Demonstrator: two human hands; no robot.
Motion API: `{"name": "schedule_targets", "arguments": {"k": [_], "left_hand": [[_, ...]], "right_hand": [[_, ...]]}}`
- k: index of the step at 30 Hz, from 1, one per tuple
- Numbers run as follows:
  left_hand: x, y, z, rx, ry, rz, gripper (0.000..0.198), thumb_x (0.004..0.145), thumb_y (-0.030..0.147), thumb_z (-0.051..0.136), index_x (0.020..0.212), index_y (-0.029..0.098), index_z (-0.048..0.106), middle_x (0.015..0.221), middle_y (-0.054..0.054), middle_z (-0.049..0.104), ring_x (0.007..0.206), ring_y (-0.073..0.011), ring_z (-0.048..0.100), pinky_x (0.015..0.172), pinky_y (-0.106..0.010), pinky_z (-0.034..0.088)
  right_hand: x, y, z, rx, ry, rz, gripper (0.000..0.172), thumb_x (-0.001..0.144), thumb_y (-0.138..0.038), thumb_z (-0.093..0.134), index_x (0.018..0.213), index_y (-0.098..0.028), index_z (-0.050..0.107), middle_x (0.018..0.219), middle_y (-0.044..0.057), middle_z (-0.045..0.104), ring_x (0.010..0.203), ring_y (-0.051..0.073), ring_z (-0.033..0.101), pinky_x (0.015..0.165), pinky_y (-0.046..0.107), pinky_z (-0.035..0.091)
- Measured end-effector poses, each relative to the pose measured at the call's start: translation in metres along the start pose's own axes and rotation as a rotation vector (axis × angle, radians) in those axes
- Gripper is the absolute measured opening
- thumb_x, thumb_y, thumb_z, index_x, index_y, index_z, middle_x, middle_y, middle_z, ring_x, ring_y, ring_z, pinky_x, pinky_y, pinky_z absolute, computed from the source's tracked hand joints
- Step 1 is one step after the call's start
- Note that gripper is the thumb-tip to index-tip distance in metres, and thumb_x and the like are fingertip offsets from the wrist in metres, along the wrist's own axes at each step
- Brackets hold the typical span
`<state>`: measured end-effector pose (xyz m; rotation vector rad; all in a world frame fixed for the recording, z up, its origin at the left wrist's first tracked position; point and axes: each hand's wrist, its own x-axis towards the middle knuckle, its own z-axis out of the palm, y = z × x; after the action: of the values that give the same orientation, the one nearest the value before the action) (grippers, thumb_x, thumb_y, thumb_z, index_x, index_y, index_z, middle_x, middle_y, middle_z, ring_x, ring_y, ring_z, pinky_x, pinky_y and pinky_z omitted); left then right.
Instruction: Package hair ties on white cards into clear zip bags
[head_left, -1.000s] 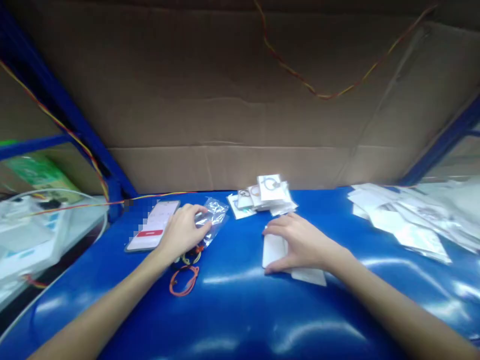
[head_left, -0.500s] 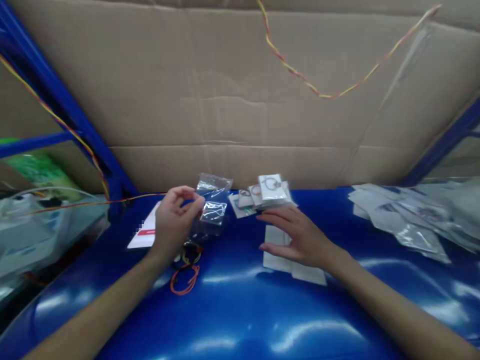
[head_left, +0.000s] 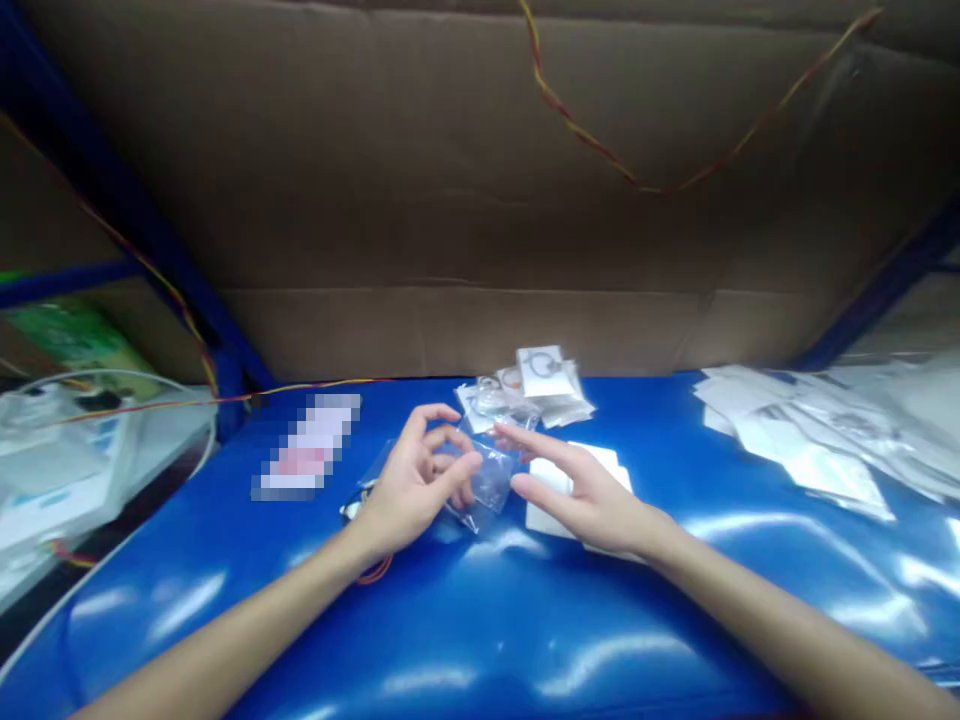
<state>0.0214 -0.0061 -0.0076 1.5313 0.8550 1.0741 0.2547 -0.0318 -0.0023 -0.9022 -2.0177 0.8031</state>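
My left hand holds a small clear plastic bag just above the blue table, near its middle. My right hand is beside it with fingers spread, its fingertips touching the bag's right edge. Under the right hand lie white cards. An orange string loop and a yellow one peek out below the left wrist.
A pile of packed white cards with rings sits behind the hands. A blurred-out phone lies to the left. Many clear bags are heaped at the right. A cardboard wall closes the back. White items stand at the left.
My left hand lifted the clear bag off the table, then carried it right and down to the middle. My right hand left the white cards and came up to meet the bag.
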Motion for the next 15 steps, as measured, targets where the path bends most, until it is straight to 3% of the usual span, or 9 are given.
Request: {"name": "schedule_targets", "arguments": {"k": [4,6,8,10,13,15], "left_hand": [[0.001,0.001,-0.006,0.133,-0.118,0.000,0.097,0.073,0.026,0.087,0.148,0.027,0.025,0.093,0.002,0.069,0.069,-0.0163,0.071,0.069,-0.031,0.059],[0.003,0.000,-0.009,0.208,-0.134,0.020,0.103,0.078,0.025,0.083,0.156,0.025,0.016,0.090,0.001,0.072,0.073,-0.0180,0.072,0.075,-0.033,0.058],[0.004,-0.002,-0.011,0.270,-0.121,0.039,0.095,0.082,0.024,0.077,0.159,0.021,0.020,0.084,0.001,0.074,0.076,-0.0187,0.072,0.079,-0.034,0.056],[0.006,-0.003,-0.014,0.339,-0.114,0.053,0.077,0.083,0.025,0.076,0.152,0.018,0.040,0.084,-0.001,0.076,0.078,-0.0196,0.072,0.083,-0.035,0.055],[0.008,-0.001,-0.017,0.483,-0.066,0.122,0.033,0.084,0.031,0.075,0.115,0.019,0.073,0.087,-0.004,0.078,0.084,-0.0219,0.072,0.086,-0.037,0.054],[0.010,0.002,-0.021,0.594,0.042,0.200,0.017,0.085,0.036,0.075,0.094,0.022,0.078,0.090,-0.005,0.077,0.088,-0.0234,0.070,0.087,-0.037,0.052]], "right_hand": [[0.003,-0.001,-0.002,0.067,0.150,0.054,0.046,0.100,-0.031,0.061,0.145,-0.029,0.058,0.143,0.006,0.065,0.130,0.027,0.063,0.112,0.048,0.050],[0.005,-0.001,-0.003,0.124,0.214,0.066,0.041,0.099,-0.032,0.062,0.140,-0.028,0.064,0.137,0.006,0.069,0.123,0.027,0.068,0.108,0.048,0.053],[0.006,0.000,-0.004,0.184,0.264,0.064,0.038,0.098,-0.035,0.065,0.135,-0.027,0.068,0.133,0.008,0.072,0.116,0.028,0.072,0.104,0.048,0.055],[0.006,0.001,-0.005,0.221,0.330,0.080,0.036,0.095,-0.036,0.068,0.130,-0.025,0.072,0.128,0.010,0.074,0.110,0.029,0.075,0.100,0.047,0.058],[0.006,0.002,-0.005,0.232,0.453,0.107,0.032,0.092,-0.036,0.072,0.122,-0.023,0.076,0.113,0.009,0.080,0.098,0.028,0.078,0.088,0.042,0.063],[0.007,0.002,-0.006,0.234,0.506,0.113,0.030,0.093,-0.035,0.071,0.119,-0.022,0.077,0.102,0.009,0.082,0.088,0.025,0.079,0.076,0.037,0.065]]}}
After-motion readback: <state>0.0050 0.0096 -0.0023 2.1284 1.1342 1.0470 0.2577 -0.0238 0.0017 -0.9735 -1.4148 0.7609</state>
